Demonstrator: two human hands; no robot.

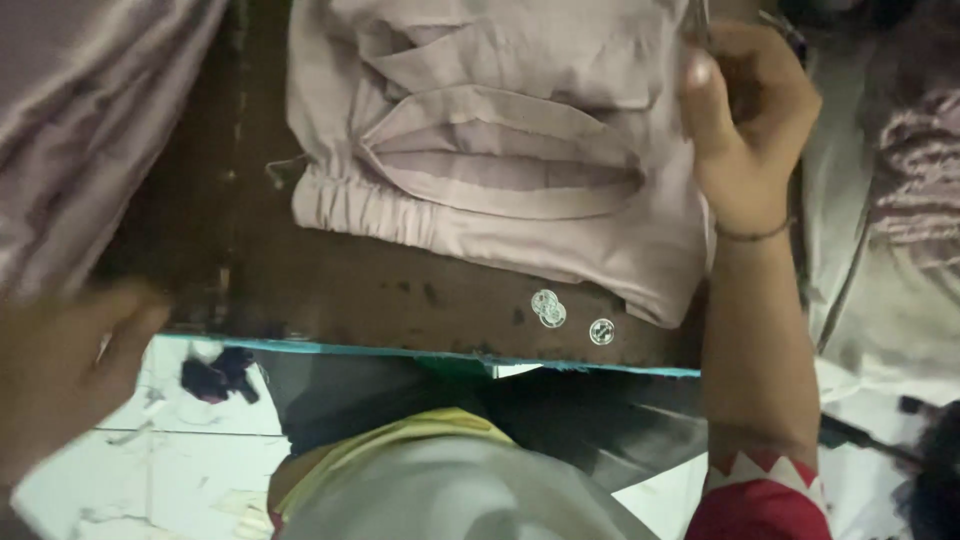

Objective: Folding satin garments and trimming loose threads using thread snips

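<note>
Far left, a heap of pale mauve cloth is lying over the table's left end. Below it the left hand is showing as a motion blur at the table's near edge; its fingers are appearing loosely spread with nothing visibly in them, though the blur is making a firm reading impossible. The dark wooden table, worn and stained, is running across the view, with a teal strip along its near edge. At centre a folded pale pink garment is lying flat on the table, its gathered waistband facing the lower left and a curved pocket opening gaping in the middle. Near the table's edge, just below the garment, three small silver discs are lying, two of them touching and the third a little to the right. At the garment's upper right corner the right hand is closing on the cloth, thumb pressed against it and fingers curled; a thin bracelet is sitting on the wrist. Further right, more pale fabric is lying heaped beside the forearm
</note>
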